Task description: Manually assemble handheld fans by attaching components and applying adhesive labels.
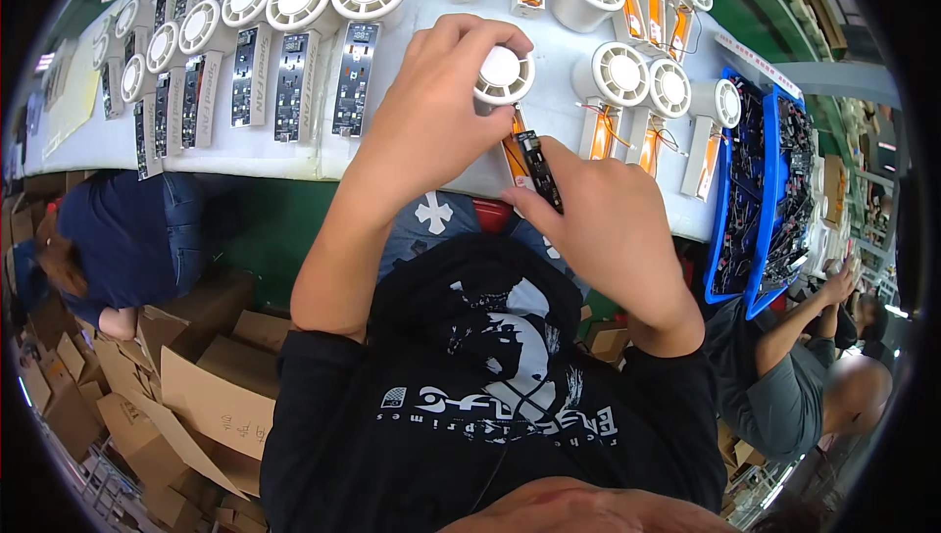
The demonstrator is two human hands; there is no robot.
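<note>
My left hand (431, 107) is closed round the white round head of a handheld fan (504, 76) over the table's near edge. The fan's narrow handle points towards me, and an orange battery (514, 163) shows in it. Between the thumb and fingers of my right hand (610, 212) is a dark circuit board (538, 170), held slantwise right over the handle. The board's upper end comes close to the left fingertips. Whether the board touches the handle, I cannot tell.
Left on the white table (328, 156) lie several fans with circuit boards (292, 82). Several fans with orange batteries and loose wires (613, 126) lie right. Blue trays (753, 239) of boards stand at the right end. Cardboard boxes (211, 386) and people (127, 239) flank me.
</note>
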